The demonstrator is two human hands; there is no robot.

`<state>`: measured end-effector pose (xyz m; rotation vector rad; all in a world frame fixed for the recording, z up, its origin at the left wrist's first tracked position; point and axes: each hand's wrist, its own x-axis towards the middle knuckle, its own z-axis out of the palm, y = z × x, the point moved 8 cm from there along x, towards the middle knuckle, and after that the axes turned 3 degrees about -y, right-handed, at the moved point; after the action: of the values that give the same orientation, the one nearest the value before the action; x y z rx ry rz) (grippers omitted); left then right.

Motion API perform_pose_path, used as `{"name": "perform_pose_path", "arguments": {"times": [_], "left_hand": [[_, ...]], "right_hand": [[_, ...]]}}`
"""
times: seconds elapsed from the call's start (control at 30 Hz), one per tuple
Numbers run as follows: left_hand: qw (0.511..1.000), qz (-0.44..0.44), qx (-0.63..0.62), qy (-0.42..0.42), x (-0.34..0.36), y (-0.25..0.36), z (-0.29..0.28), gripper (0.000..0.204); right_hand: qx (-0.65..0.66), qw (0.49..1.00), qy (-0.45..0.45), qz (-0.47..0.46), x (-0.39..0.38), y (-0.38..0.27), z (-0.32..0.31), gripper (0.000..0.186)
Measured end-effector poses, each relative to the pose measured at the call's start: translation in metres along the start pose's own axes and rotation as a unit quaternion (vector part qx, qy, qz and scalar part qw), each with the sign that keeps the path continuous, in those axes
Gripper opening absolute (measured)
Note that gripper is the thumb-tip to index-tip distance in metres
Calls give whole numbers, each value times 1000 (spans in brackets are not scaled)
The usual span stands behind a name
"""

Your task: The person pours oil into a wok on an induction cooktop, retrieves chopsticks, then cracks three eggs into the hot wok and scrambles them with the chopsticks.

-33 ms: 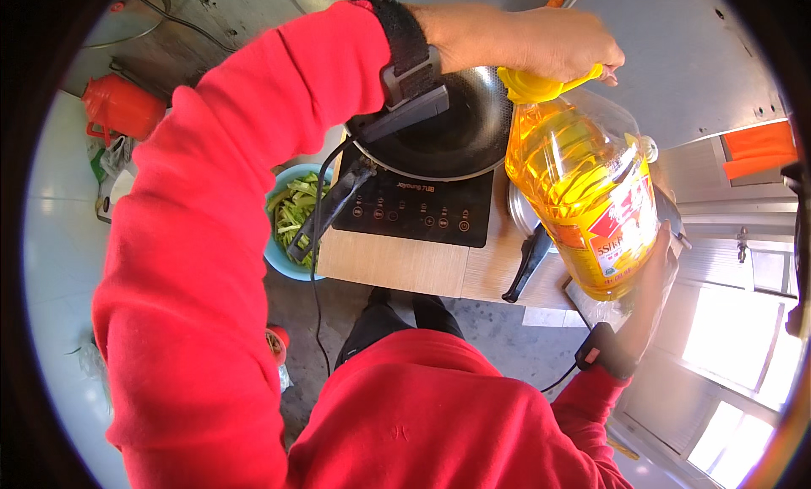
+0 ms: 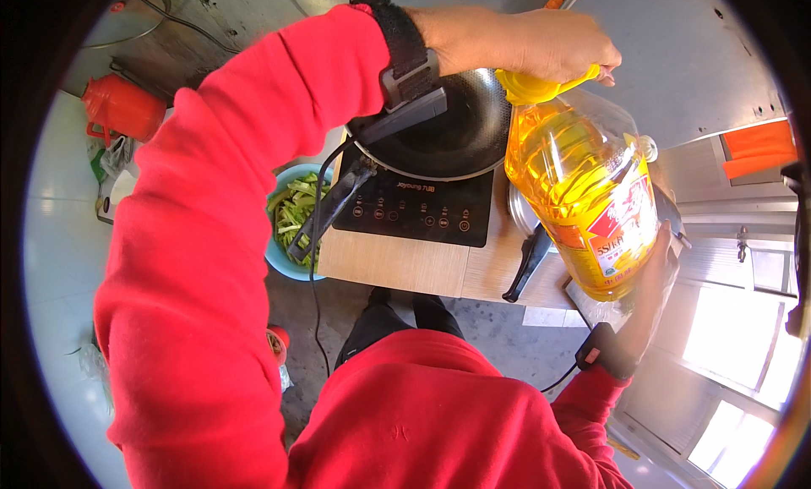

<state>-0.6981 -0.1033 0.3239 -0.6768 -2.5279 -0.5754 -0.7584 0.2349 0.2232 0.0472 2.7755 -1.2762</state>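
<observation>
holding btl (image 2: pixel 583 193), l arm (image 2: pixel 253 96) partly hiding pan (image 2: pixel 465 134), greens (image 2: pixel 296 206) lft

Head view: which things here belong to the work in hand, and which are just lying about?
Belonging to the work:
tilted bottle, with the left hand gripping its yellow top and the right hand at its lower end
dark pan
cooktop, under the pan
probably the blue bowl of cut greens

Apparently lying about:
red jug, far left
orange item, far right

Oil (image 2: pixel 528 159) golden — bottle (image 2: pixel 601 115) clear, cap (image 2: pixel 530 88) yellow, label (image 2: pixel 627 217) red-white; wok (image 2: pixel 465 138) black — bowl (image 2: pixel 284 263) pale blue.
</observation>
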Motion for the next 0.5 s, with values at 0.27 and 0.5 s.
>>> {"name": "perform_pose_path", "arguments": {"times": [0.27,0.5], "left_hand": [[995,-101,-25,-9,-34,-1,7,24],[994,-105,-4,-27,-29,-6,3,23]], "right_hand": [[-54,996,60,-47,7,-22,-28,71],[-10,998,46,-39,11,-21,-20,69]]}}
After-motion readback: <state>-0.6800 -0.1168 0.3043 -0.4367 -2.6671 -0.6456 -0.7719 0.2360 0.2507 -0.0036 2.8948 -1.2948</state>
